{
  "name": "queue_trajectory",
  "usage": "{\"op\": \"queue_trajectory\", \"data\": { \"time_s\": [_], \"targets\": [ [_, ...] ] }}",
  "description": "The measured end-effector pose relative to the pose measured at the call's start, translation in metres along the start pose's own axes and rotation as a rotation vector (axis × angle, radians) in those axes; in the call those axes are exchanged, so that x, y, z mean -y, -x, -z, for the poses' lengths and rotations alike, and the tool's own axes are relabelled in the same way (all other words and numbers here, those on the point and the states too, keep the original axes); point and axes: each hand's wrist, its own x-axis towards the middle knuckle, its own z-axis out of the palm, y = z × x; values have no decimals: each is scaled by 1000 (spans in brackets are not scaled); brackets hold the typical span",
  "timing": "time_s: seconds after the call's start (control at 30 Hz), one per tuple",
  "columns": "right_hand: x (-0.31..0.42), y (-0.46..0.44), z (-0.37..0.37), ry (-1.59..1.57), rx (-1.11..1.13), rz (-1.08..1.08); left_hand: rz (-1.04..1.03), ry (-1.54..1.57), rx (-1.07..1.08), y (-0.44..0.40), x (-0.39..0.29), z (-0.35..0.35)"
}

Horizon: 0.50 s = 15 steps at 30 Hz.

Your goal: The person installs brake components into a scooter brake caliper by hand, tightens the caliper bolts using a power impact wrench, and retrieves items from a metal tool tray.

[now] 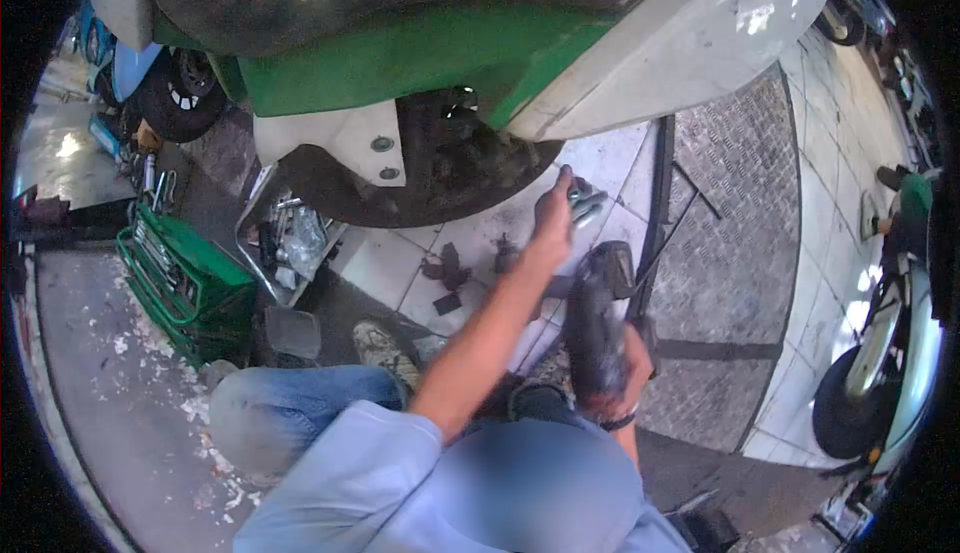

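Note:
My left hand (556,215) is stretched forward below the green and white vehicle body (400,63), near the dark wheel (420,188). Its fingers are curled round something small and greyish that I cannot make out. Lower and to the right, my right hand (632,368), with a dark band at the wrist, grips a black power tool (594,328), which is blurred. On the white tiles (385,263) between the wheel and my legs lie several small dark parts (447,268).
A green toolbox (190,273) with tools stands at left, beside a metal tray (268,238) of small parts. A thin dark bar (672,233) lies by the textured metal plate (735,243). Another two-wheeler (870,383) is at far right.

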Motion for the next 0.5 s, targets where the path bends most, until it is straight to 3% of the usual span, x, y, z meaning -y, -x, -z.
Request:
{"op": "queue_trajectory", "data": {
  "time_s": [0.03, 0.1, 0.17, 0.2, 0.23, 0.3, 0.33, 0.37, 0.4, 0.47, 0.5],
  "targets": [
    [-4, 8, 5, 144, -2, 120, 126, -97, 133, 0, -13, 1],
    [-21, 20, 13, 196, 56, 83, 138, -451, 340, -8, -16, 16],
    [-53, 23, 9, -31, 121, -191, -10, -1281, 345, -10, -8, 47],
    [-33, 14, 19, 283, 164, -69, -63, -1596, 449, 5, -13, 62],
    [-15, 0, 26, 205, 290, -373, -107, -1923, 526, 26, -23, 82],
    [-59, 5, 27, 465, 188, 42, 48, -2167, 943, 55, -59, 142],
    [-32, -7, 30, 537, 252, -141, 182, -2250, 1110, 56, -69, 186],
    [-35, -14, 32, 559, 276, -175, 176, -2246, 1144, 87, -104, 210],
    [-37, -18, 33, 610, 292, -167, 466, -2295, 889, 136, -158, 182],
    [-41, -27, 41, 683, 326, -162, 500, -2357, 685, 152, -223, 248],
    [-40, -39, 45, 679, 347, -109, 314, -2374, 534, 142, -252, 329]
  ]
}}
